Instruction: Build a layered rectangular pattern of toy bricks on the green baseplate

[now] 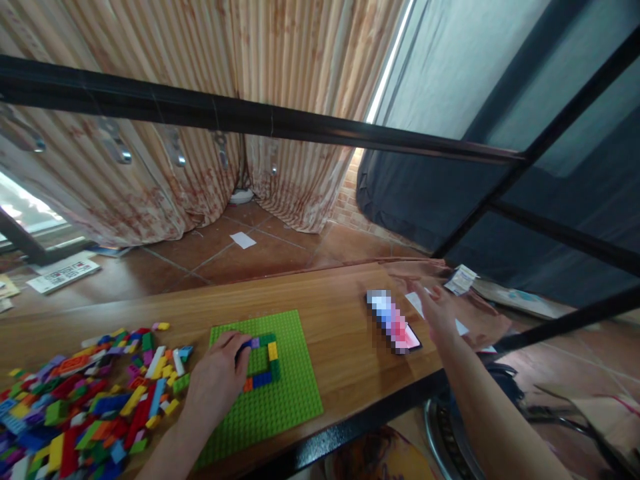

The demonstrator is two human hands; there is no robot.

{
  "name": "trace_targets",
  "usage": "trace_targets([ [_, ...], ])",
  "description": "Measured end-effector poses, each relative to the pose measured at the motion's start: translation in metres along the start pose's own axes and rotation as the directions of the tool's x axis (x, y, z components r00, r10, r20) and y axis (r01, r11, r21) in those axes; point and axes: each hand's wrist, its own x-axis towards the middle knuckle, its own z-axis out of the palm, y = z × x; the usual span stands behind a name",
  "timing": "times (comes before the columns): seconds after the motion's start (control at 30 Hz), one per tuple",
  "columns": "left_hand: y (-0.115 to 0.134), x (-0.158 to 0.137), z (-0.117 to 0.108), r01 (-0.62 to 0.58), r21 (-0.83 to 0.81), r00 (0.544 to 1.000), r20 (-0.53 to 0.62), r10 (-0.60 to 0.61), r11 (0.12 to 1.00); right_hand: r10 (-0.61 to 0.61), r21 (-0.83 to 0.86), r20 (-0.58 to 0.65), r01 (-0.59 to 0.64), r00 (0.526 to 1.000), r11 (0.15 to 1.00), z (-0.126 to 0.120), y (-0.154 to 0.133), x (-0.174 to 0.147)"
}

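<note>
Shows three sides laid of a small multicoloured plastic-brick outline (273, 351) on the flat green studded baseplate (303, 380).
Curls bare left hand (223, 367) over the fourth, hiding what remains; cannot tell whether gripping anything. Holds bare right hand (437, 310) loosely open beside the black-edged rectangular phone (393, 323).
</note>
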Motion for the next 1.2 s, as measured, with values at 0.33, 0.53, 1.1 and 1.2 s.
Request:
trace_targets([
  [0.33, 0.005, -0.001, -0.003, 0.002, 0.017, 1.0, 0.024, -0.002, 1.0, -0.319, 0.226, 0.27, 0.263, 0.908, 0.938, 0.069, -0.096, -0.16],
  [0.53, 0.003, 0.0, -0.003, -0.006, 0.045, 1.0, 0.01, 0.006, 0.999, -0.587, 0.39, 0.519, 0.438, 0.621, 0.81, 0.107, -0.114, -0.261],
  [1.1, 0.007, -0.003, -0.001, -0.015, 0.109, 1.0, 0.005, 0.015, 0.994, -0.44, 0.105, 0.78, 0.601, 0.444, 0.793, 0.096, -0.08, -0.249],
  [1.2, 0.009, -0.003, -0.003, 0.004, 0.124, 1.0, 0.02, -0.006, 0.992, -0.393, 0.062, 0.84, 0.654, 0.373, 0.754, 0.098, -0.082, -0.253],
])
